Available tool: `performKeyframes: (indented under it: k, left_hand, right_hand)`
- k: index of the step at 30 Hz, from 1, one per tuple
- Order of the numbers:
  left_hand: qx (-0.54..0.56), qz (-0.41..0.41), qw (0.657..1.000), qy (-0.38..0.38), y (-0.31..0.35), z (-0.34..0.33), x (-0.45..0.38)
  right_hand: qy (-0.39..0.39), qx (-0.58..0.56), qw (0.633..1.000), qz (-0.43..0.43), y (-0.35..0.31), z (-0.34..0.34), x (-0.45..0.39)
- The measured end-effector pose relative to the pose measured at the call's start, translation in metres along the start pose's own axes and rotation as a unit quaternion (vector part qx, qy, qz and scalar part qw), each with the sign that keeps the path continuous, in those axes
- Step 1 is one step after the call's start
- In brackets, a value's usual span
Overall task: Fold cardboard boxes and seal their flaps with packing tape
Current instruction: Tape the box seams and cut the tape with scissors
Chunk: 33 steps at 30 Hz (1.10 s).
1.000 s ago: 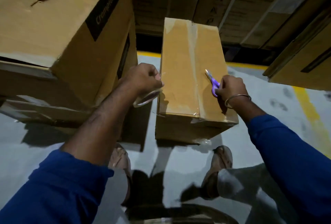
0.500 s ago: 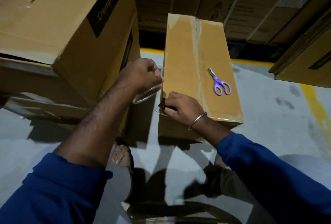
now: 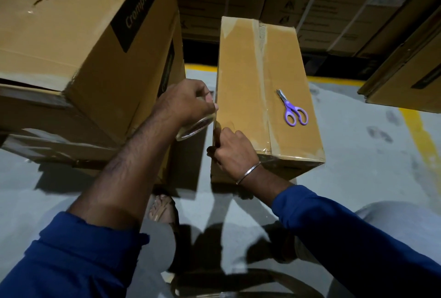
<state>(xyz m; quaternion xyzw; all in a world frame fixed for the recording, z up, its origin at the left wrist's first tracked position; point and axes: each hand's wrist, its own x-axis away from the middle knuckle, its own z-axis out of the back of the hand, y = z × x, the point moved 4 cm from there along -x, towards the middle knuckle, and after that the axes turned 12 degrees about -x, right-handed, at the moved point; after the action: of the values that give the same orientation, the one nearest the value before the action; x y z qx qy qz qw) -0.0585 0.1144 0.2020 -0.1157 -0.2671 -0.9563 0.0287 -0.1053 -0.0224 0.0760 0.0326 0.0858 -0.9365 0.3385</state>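
Left hand (image 3: 188, 102): the fingers (image 3: 210, 107) are curled round a roll of clear tape (image 3: 194, 127), gripping it from above. The roll hangs just beside the near left top edge of the box (image 3: 241, 78), its open core tilted toward the camera.

Right hand (image 3: 232, 148): the fingers are curled in a loose fist at the same left edge, nearer the camera than the roll. The thumb and forefinger appear to pinch at the tape end against the box edge; the strip itself is too clear and too dark to make out. The knuckles rest on the box top. A metal bangle (image 3: 248, 173) sits on the wrist. Both sleeves are blue.

Box: long, narrow, standing on the floor (image 3: 358, 159), flaps closed. A band of tape runs lengthwise along the centre seam and folds over the near end.

Scissors (image 3: 292, 111): purple handles, blades closed, lying flat on the right half of the box top, well apart from both hands, blade tips pointing away from the person.

Surroundings: a large carton (image 3: 71, 42) with a dark label sits at left on other flattened cardboard, just beside the box. More cartons are stacked behind and at right. A yellow line (image 3: 420, 145) marks the grey floor. A sandalled foot (image 3: 162, 208) shows below the left forearm.
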Motion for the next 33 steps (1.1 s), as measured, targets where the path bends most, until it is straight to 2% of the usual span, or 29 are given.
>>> performKeyframes:
  k: [8,12,23,28,33]
  left_hand:
    - [-0.01,-0.004,1.0,-0.016,0.003,-0.004,0.001]
    - [-0.016,-0.007,1.0,-0.023,0.007,-0.006,0.004]
    - [-0.017,-0.019,0.999,-0.042,0.002,-0.011,0.004]
    - [-0.007,-0.019,0.999,-0.046,-0.001,-0.016,0.002]
    - [0.007,-0.022,0.998,-0.053,-0.004,-0.018,0.0]
  right_hand:
    - [0.01,-0.062,0.998,0.023,0.017,0.023,0.018]
    - [-0.006,-0.134,0.989,-0.056,0.048,0.044,0.039]
    - [-0.035,-0.026,0.978,-0.206,0.108,0.075,0.115]
    - [-0.098,-0.042,0.948,-0.3,0.122,0.074,0.125]
    - [-0.163,-0.179,0.899,-0.365,0.149,0.089,0.133]
